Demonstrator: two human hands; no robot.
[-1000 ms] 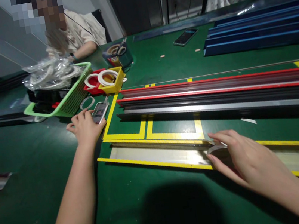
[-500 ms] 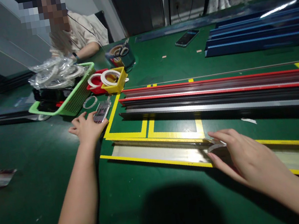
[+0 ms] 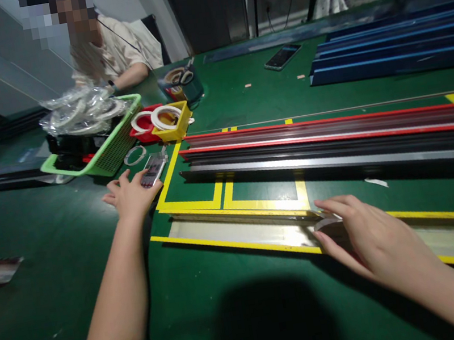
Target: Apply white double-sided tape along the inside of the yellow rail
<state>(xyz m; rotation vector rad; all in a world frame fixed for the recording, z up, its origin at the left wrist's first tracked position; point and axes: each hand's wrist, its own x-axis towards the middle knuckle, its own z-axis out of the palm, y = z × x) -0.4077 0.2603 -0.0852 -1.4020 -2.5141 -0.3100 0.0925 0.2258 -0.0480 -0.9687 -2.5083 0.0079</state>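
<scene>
My left hand [image 3: 130, 195] is stretched out on the green table with its fingertips on a small phone-like device [image 3: 152, 170]. Its fingers lie loosely spread. My right hand [image 3: 367, 239] rests on a long silver strip with yellow edges [image 3: 241, 232] that runs across the table in front of me. Its fingers curl round a roll of tape [image 3: 328, 226], which is mostly hidden under the palm.
Long red, black and grey profiles [image 3: 335, 144] lie beyond the strip, blue ones [image 3: 393, 49] further back. A green basket [image 3: 97, 150] holds bagged tape rolls; yellow [image 3: 170, 122] and red trays hold tape rings. A phone [image 3: 281, 57] lies far back. Two other people sit across.
My left hand's fingers have shifted slightly on the small device. My right hand has stayed on the strip. A hand of the person at the far right has come into view.
</scene>
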